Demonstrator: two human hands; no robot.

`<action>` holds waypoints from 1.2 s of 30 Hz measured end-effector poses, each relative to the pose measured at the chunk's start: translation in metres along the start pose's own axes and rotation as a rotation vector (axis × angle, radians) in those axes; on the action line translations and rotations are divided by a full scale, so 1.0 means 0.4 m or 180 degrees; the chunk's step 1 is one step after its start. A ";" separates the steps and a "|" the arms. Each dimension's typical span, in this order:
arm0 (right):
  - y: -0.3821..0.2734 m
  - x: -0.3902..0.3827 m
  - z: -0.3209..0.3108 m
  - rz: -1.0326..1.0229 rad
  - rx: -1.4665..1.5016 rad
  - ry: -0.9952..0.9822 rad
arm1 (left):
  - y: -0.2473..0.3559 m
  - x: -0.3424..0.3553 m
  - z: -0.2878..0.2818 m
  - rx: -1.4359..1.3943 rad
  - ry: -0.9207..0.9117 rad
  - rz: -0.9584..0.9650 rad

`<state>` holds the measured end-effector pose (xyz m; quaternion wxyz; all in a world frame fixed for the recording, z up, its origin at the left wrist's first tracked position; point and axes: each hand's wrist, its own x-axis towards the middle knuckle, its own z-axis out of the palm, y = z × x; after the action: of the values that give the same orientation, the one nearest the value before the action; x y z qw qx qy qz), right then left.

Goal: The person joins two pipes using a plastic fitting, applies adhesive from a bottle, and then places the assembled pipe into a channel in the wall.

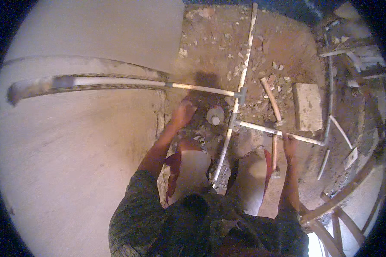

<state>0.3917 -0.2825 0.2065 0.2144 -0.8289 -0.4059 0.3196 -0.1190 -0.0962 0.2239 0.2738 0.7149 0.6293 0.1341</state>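
A run of white plastic pipe [246, 60] lies over the dug-up dirt, with grey tee fittings joining a branch to the left [206, 89] and a branch to the right [261, 127]. My right hand [289, 143] is closed at the right branch, its fingers partly hidden. Low over the dirt, below the left branch, my left hand [185, 113] has its fingers curled in. Whatever it may hold is hidden. Between that hand and the pipe stands a pale bottle-like container [215, 115] with a round white top. Two wooden tool handles [270, 98] [275, 152] lie near my right hand.
A pale block [308, 107] rests on the dirt at the right. Beyond it runs a grey pipe [329, 85], with loose pipe pieces [324, 165] nearby. A smooth wall [81, 141] borders the left side. Wooden boards [339, 201] crowd the lower right; rubble [276, 66] is scattered behind.
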 end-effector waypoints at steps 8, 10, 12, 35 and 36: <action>0.260 -0.386 -0.228 -0.1216 -0.1684 -0.0252 | -0.006 -0.449 -0.230 0.0782 -0.0770 -0.0161; 0.321 -0.515 -0.310 -0.1894 -0.2579 -0.0085 | 0.068 -0.516 -0.295 0.1330 -0.1370 0.0304; 0.184 -0.631 -0.321 -0.1748 -0.2929 -0.0105 | 0.151 -0.570 -0.417 0.1178 -0.1425 0.0181; -0.363 -1.484 -0.336 0.1163 -0.1066 -0.0593 | 0.679 -0.598 -0.691 0.0403 -0.4269 0.2043; -0.376 -1.507 -0.331 0.1040 -0.1116 -0.0571 | 0.697 -0.606 -0.684 0.0617 -0.4402 0.1876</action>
<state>0.1235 -0.6967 0.6068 -0.0241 -0.8763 -0.3332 0.3470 -0.0772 -0.2873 0.6397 0.4948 0.7956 0.1061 -0.3331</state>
